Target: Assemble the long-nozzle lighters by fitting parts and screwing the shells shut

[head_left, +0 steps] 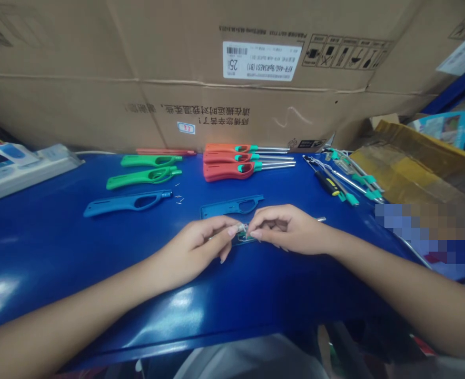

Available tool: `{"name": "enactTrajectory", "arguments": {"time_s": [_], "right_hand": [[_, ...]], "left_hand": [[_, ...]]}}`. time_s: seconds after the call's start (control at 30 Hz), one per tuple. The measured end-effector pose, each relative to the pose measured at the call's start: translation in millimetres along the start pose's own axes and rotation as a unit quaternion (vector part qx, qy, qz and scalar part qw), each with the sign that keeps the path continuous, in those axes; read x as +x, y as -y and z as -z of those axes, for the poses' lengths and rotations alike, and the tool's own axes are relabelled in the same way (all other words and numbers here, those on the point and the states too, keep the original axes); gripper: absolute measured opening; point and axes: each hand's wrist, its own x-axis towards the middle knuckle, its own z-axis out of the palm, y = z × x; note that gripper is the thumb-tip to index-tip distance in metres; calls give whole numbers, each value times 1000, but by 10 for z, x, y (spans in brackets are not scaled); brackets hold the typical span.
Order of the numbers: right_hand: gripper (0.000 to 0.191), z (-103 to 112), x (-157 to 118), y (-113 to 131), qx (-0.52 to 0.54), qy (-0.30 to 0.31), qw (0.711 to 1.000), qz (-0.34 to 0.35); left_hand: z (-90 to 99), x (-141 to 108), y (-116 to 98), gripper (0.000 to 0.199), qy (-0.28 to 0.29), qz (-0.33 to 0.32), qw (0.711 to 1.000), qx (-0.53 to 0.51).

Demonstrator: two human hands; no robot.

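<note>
My left hand (200, 245) is closed in a pinch on the small clear end of a gas lighter's inner assembly (240, 228). Just to its right, my right hand (289, 227) has its thumb and forefinger pinched on the green part of the same assembly. A metal tube tip (321, 219) shows beyond the right hand; what lies under the palm is hidden. Right behind the hands lies a blue lighter shell half (232, 206). Farther left are another blue shell half (127, 204) and several tiny screws (180, 200).
Green lighter shells (143, 178) and red lighters with metal tubes (228, 171) lie along the back. A screwdriver (327, 182) and loose lighter assemblies (358, 176) are at right, beside an open carton (398, 152). A power strip (27, 171) stands left; a big cardboard box (157, 68) walls the back.
</note>
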Motion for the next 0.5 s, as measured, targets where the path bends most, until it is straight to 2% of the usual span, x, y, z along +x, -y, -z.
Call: {"name": "enactTrajectory", "arguments": {"time_s": [0.13, 0.5], "right_hand": [[25, -6, -2, -13, 31, -5, 999, -29], [26, 7, -8, -40, 29, -5, 999, -22]], "left_hand": [[-4, -14, -26, 35, 3, -1, 999, 35], [13, 3, -10, 38, 17, -2, 999, 42]]}}
